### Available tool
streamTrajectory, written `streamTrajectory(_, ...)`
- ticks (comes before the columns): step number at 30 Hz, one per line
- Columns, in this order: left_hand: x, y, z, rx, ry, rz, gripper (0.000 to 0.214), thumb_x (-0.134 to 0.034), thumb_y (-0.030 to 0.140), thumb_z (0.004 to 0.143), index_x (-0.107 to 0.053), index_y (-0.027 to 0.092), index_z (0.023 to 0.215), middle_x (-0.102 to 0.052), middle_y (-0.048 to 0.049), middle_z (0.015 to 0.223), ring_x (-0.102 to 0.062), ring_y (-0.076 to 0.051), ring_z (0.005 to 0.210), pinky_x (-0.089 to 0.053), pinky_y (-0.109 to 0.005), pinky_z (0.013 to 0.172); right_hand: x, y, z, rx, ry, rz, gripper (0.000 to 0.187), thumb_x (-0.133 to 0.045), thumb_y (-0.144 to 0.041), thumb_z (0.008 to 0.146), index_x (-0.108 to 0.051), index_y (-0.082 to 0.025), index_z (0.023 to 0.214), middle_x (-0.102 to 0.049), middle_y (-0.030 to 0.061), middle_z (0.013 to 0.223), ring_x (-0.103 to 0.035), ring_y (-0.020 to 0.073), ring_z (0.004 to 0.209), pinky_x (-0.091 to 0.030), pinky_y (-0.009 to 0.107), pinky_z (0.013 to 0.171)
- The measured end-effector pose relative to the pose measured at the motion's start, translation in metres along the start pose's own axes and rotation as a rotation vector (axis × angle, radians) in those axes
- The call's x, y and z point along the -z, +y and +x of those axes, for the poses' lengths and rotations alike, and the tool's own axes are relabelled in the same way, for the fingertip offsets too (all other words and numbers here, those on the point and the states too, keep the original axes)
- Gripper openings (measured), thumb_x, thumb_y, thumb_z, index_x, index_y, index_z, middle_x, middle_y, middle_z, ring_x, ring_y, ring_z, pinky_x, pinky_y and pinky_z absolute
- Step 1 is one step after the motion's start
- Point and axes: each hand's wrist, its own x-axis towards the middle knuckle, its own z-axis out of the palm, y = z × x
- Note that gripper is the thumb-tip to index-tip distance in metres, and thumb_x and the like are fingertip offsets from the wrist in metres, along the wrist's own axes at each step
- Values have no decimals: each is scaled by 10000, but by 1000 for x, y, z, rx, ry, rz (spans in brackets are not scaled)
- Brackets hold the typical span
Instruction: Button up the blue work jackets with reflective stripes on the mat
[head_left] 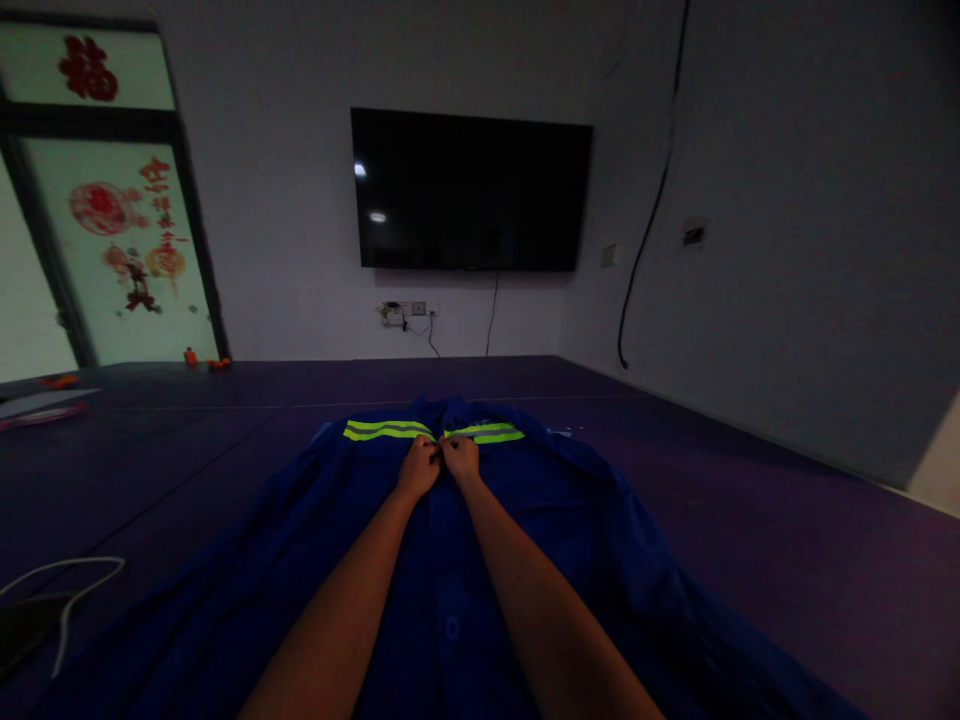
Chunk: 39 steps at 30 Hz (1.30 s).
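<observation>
Along the bottom of the frame a blue garment (442,560) lies spread, front up, over a dark purple surface (735,500), running up to the center; a button (451,627) shows on its front strip at lower center. A white cable (82,562) loops at lower left. At mid-center, the left hand (420,465) and right hand (460,457) nearly meet, fingers pinched closed on the garment's front edges, just below the yellow-green reflective stripes (499,433). Small orange objects (191,357) sit beyond, at left, near a glass door (112,255) with red decorations. A dark television (472,192) hangs on the wall at upper center, sockets (418,309) beneath it; a black cord (651,220) dangles at upper right.
</observation>
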Motion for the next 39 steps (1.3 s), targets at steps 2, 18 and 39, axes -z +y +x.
streamTrajectory(2,0,1,0,-6,-12,24,156,-493,87,737,-628,144,683,-485,-22,777,-500,-114,728,-429,-232,684,0,0,0,-3,1,7,284,-479,-275,789,-666,-143,621,-634,28,556,-562,113,556,-330,173,496)
streamTrajectory(18,3,6,-3,-42,-91,143,159,-484,73,744,-619,140,693,-550,-48,827,-535,-130,758,-417,-231,703,0,0,0,-14,11,0,264,-476,-216,763,-646,-148,571,-639,26,567,-544,106,530,-300,177,465)
streamTrajectory(39,8,6,-4,86,107,166,178,-506,126,766,-652,163,860,-662,-65,869,-595,-162,813,-441,-247,738,-1,0,1,4,-2,-50,241,-458,-156,783,-672,-140,675,-671,66,687,-581,134,622,-338,188,536)
